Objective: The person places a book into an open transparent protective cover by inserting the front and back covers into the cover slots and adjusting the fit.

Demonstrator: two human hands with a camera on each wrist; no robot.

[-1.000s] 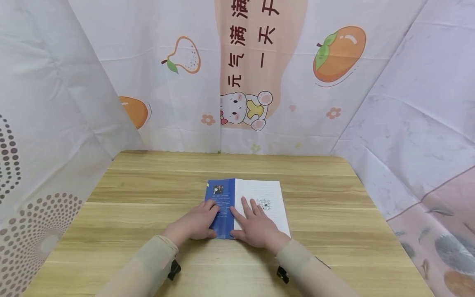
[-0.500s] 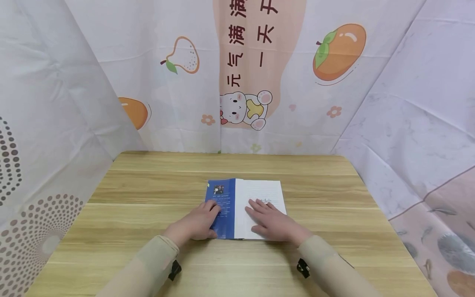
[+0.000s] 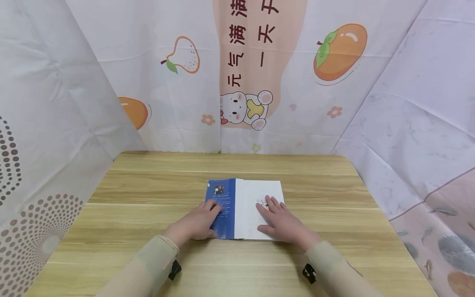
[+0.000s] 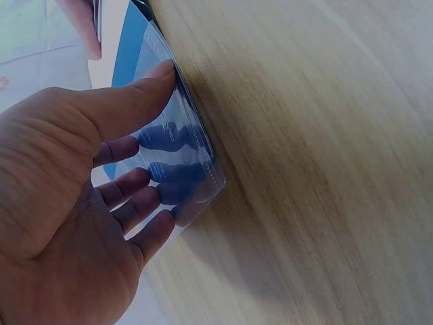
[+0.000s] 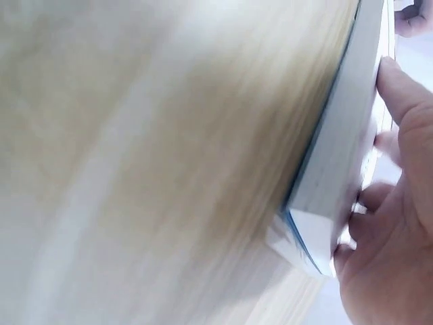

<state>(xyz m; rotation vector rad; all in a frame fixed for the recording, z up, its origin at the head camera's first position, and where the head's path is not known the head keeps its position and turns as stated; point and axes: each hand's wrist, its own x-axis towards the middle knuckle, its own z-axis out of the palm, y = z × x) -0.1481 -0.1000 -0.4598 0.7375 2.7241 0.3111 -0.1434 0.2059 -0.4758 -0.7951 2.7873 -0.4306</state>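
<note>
Open book (image 3: pixel 241 206) flat on the worktop (image 3: pixel 148 194)

The left hand (image 3: pixel 198 221) rests loosely bent on the blue flap (image 3: pixel 227 223); the right hand (image 3: pixel 281 222) spreads across the white page (image 3: pixel 248 226) – neither grips. This seems a page-smoothing step – the next move likely wants light pressure

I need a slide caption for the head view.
Left hand and right hand touching an open book on a wood-grain table.
</note>
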